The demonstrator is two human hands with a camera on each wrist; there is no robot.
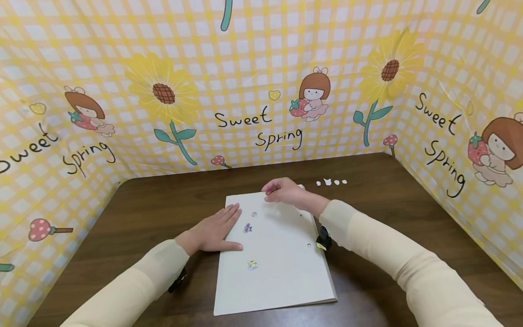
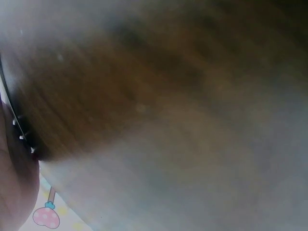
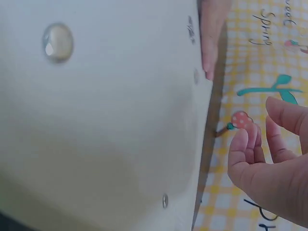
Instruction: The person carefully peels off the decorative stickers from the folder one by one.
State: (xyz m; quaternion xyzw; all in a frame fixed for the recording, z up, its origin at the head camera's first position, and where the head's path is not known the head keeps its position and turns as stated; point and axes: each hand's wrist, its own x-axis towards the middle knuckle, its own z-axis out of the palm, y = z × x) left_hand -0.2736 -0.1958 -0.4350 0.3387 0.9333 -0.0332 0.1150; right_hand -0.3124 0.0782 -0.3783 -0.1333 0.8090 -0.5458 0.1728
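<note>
on the brown table (image 1: 175, 181), a white folder (image 1: 282, 259) lies flat, right in front of the person, so both hands can get to it. the left hand (image 1: 214, 229) rests over its left edge. its fingers are straight, with the thumb spread wide from them, maybe to keep the folder from sliding. the right hand (image 1: 283, 190) is up by the top edge. its fingers are bent, with a gap in between, and i see nothing held in them. if something tiny is there, i cannot tell.

near the folder's left side are a small round sticker (image 1: 254, 214), a purple sticker (image 1: 247, 228) and a yellow sticker (image 1: 252, 265). shiny bumps (image 1: 308, 245) sit near the right edge, perhaps part of how the folder is made. four white bits (image 1: 328, 182) lie in a row farther back, maybe to be out of the way.
</note>
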